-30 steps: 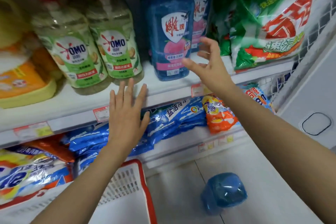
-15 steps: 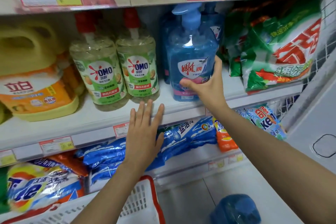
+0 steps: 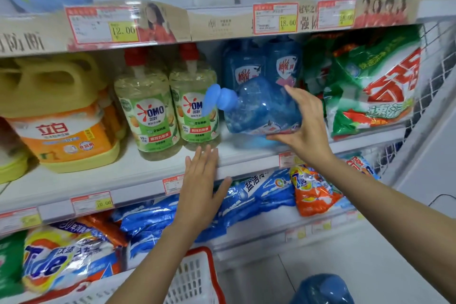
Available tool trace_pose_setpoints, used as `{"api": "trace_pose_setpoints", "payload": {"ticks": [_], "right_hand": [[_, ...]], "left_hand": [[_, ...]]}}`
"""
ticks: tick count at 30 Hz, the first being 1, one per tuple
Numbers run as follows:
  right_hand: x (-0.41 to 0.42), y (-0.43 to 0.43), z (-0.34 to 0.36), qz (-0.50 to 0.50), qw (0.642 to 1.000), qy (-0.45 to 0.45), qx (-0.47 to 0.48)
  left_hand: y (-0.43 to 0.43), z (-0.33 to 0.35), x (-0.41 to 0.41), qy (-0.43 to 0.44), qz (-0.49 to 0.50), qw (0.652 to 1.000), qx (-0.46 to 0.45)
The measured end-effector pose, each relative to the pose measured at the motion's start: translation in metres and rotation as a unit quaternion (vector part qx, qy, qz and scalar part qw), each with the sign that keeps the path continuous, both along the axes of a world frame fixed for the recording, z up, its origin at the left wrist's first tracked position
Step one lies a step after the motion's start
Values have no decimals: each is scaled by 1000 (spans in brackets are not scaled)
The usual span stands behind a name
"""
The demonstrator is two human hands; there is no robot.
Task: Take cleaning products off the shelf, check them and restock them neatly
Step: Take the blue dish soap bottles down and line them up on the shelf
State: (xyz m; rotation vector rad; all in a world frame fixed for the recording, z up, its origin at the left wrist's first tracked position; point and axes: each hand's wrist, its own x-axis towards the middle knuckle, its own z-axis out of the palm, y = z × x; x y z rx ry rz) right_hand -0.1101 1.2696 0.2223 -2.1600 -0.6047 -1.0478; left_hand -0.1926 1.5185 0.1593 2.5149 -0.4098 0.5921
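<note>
My right hand [image 3: 304,126] grips a blue pump bottle [image 3: 256,108] by its base, tipped on its side with the pump head pointing left, just above the middle shelf [image 3: 153,175]. Two more blue bottles [image 3: 261,66] stand behind it. My left hand [image 3: 201,180] is flat with straight fingers, its fingertips at the shelf's front edge and holding nothing. Two green OMO bottles [image 3: 170,111] with red caps stand left of the tipped bottle.
A yellow and orange jug [image 3: 61,116] stands at the left, green and red detergent bags [image 3: 370,86] at the right. Bagged powders fill the lower shelf [image 3: 246,197]. A red-rimmed white basket [image 3: 195,276] and another blue bottle [image 3: 320,289] are below on the floor.
My right hand closed on the front blue bottle, pulled it off the shelf and tipped it sideways. The view rose, and my left hand stayed at the shelf edge.
</note>
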Motion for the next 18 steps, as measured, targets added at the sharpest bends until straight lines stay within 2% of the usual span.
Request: {"api": "trace_pose_setpoints", "payload": {"ticks": [2,4,7,9,11,13,16,18], "right_hand": [[-14,-4,6,10,1000,-19,-22],[-31,-4,14,30,999,-19,-29],[-62,-3,22,62,998,31,-12],[-86,-3,22,86,992,94,13],[-110,-5,17,122,975,179,51],[-132,-7,7,159,945,266,107],[-162,-9,-20,183,898,367,157],[-182,-9,-42,168,870,425,186]], "left_hand": [[-8,25,-12,-3,-67,974,-215],[-20,59,-26,-21,-130,914,-384],[-36,98,-40,-62,-184,834,-517],[-42,113,-48,-77,-185,801,-565],[-47,119,-58,-84,-173,797,-572],[-50,117,-66,-70,-141,811,-563],[-52,100,-71,-8,-83,844,-531],[-52,88,-72,80,-51,865,-493]]}}
